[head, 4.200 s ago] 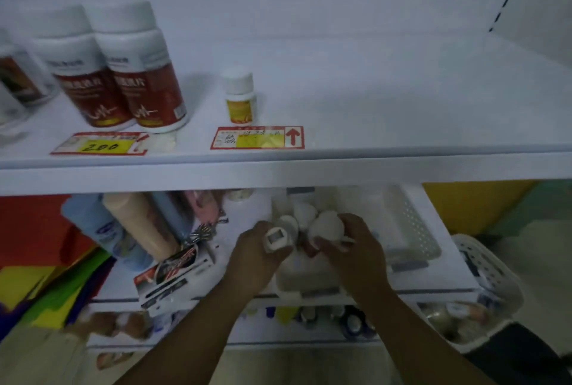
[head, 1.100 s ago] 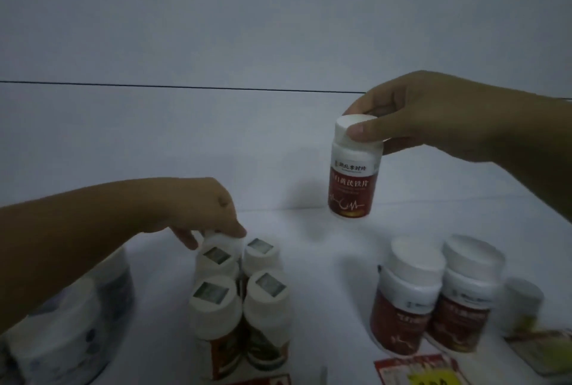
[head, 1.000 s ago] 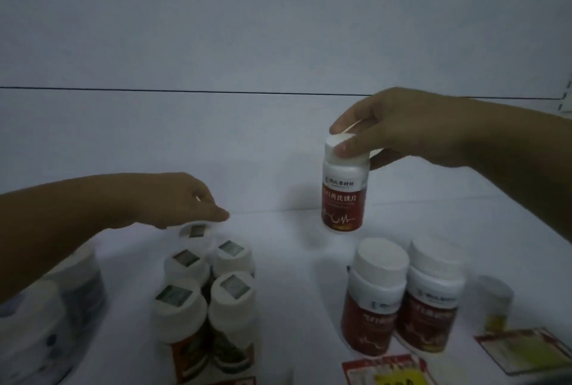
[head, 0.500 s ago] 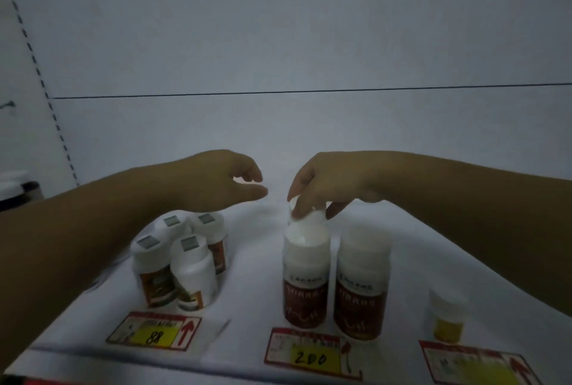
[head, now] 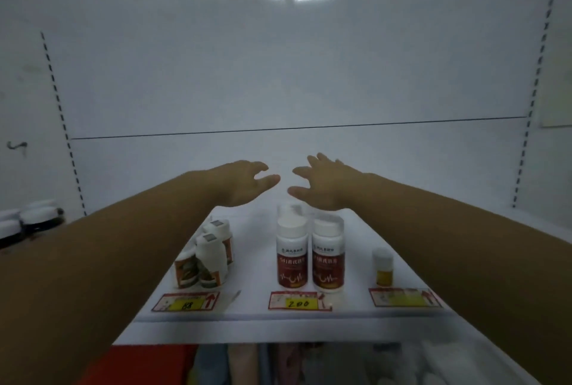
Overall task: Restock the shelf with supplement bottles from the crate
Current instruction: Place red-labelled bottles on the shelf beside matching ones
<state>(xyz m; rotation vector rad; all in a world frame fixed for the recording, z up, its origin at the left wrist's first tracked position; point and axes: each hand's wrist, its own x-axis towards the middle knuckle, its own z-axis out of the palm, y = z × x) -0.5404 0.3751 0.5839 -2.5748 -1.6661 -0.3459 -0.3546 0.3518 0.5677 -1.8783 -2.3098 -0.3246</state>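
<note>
Though close, bottles (head: 292, 257) beneath right hand (head: 328, 183)

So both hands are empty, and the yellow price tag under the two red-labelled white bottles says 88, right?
No: in the head view that yellow price tag under the two red-labelled white bottles reads 200. The left hand and right hand are indeed empty.

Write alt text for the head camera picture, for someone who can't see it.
An empty left hand and right hand hover open over a white shelf. Under them stand red-labelled bottles in the middle, a cluster of smaller bottles to the left and one tiny yellow bottle to the right, with price tags in front.
</note>
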